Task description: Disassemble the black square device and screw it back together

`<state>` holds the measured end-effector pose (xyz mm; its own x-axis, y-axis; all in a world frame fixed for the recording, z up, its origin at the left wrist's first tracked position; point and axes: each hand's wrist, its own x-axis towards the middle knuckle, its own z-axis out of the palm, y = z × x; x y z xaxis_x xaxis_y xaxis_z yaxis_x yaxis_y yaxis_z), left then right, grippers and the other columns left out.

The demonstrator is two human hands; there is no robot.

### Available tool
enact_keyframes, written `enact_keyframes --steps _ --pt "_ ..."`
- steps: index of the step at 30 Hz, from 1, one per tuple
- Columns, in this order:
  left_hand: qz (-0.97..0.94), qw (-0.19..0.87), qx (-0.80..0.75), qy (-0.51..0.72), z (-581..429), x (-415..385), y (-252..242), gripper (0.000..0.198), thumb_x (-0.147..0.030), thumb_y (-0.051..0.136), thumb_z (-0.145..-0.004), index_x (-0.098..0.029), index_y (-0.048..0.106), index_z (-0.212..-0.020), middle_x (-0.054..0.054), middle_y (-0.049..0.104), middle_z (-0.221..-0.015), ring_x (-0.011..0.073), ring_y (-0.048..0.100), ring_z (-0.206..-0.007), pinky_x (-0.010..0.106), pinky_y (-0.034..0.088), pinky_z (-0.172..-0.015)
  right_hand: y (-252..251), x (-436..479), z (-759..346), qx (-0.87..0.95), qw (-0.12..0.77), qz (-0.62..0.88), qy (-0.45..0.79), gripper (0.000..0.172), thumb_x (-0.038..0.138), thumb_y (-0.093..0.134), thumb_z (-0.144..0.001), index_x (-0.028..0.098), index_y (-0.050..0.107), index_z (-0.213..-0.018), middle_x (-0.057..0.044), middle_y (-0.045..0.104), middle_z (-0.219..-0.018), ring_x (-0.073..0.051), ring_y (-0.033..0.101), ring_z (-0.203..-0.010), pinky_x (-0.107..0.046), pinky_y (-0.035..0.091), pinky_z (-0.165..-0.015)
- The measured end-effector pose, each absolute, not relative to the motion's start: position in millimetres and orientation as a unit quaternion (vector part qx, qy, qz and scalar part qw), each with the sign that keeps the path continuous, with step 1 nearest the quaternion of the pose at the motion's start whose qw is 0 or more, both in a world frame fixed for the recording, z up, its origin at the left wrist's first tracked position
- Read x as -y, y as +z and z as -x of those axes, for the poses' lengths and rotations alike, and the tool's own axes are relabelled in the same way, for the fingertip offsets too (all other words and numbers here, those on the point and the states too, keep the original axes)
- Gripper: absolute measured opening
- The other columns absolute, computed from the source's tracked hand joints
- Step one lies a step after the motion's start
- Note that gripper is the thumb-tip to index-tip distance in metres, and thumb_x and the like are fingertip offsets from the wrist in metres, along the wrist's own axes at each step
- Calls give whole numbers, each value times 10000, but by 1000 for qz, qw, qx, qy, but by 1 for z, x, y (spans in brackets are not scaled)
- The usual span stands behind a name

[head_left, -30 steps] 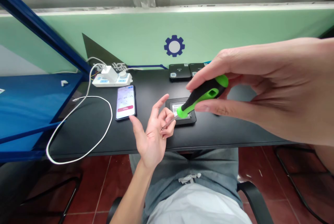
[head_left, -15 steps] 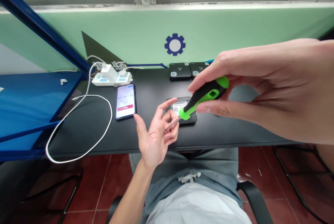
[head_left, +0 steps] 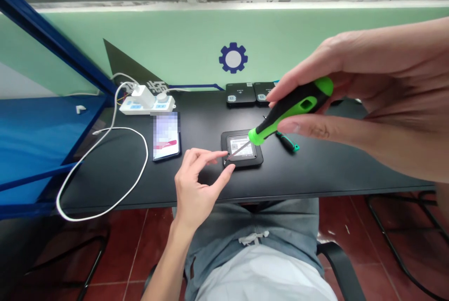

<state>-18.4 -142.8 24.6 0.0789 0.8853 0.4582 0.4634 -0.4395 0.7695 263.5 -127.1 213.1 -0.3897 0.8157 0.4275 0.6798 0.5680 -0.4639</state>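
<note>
Centrally on the black surface (head_left: 315,174) lies a square black device (head_left: 242,164) with a pale label on top. The right hand (head_left: 379,90), raised at the right, firmly grips a green-and-black screwdriver (head_left: 294,106) between thumb and fingers; its thin shaft slants down and left, its tip at the device's near left corner. The left hand (head_left: 198,188), lower and nearer the device, curls its index finger and thumb about that corner, though whether they grip it is unclear. A small teal-handled screwdriver (head_left: 287,142) lies just right of the device, and two similar black devices (head_left: 240,95) sit farther back.
</note>
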Motion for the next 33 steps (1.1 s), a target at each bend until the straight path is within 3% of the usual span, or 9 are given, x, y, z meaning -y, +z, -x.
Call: enact_keyframes --steps 8,14,19,23,25,30,33 --pt "-701 174 -477 501 14 142 23 51 -217 919 -1020 -257 896 -1041 -19 699 -906 158 683 -851 312 540 -807 214 127 -255 852 292 432 52 175 490 845 -1060 342 855 -1153 109 840 -1027 -84 744 -818 -267 586 -771" --pt "-695 190 -458 521 15 142 22 98 -190 936 -1004 -271 925 -1058 -21 708 -910 142 678 -834 298 538 -776 216 130 -255 854 281 434 60 185 496 831 -1069 338 855 -1162 101 836 -1050 -79 748 -851 -236 602 -788" --pt "-698 190 -444 529 12 138 18 110 -206 937 -1003 -282 941 -1083 -11 696 -897 152 657 -811 308 522 -730 216 126 -251 855 280 433 57 195 482 815 -1086 316 849 -1183 72 846 -1027 -117 788 -830 -294 627 -783" --pt "-708 187 -448 513 11 130 15 53 -257 914 -1028 -276 942 -1070 2 696 -905 176 660 -835 330 533 -764 217 115 -246 871 268 410 32 184 481 814 -1094 304 844 -1139 47 857 -953 -118 772 -734 -314 600 -784" --pt "-720 180 -462 486 11 127 15 106 -291 913 -1031 -286 940 -1133 10 706 -942 196 681 -883 344 557 -815 216 108 -244 876 263 403 42 169 488 828 -1075 323 848 -1106 39 855 -912 -119 728 -660 -334 600 -793" --pt "-742 186 -499 408 15 125 14 556 -380 978 -972 -332 817 -1501 20 735 -1058 247 730 -1032 376 617 -940 209 96 -240 874 246 416 47 131 474 848 -1031 354 849 -1081 22 866 -911 -162 722 -666 -379 587 -772" --pt "-738 198 -507 398 15 125 10 514 -388 982 -966 -334 836 -1456 33 741 -1122 248 739 -1055 374 633 -944 205 92 -238 877 237 415 39 109 450 842 -1039 347 840 -1075 29 869 -941 -163 740 -698 -374 579 -792"
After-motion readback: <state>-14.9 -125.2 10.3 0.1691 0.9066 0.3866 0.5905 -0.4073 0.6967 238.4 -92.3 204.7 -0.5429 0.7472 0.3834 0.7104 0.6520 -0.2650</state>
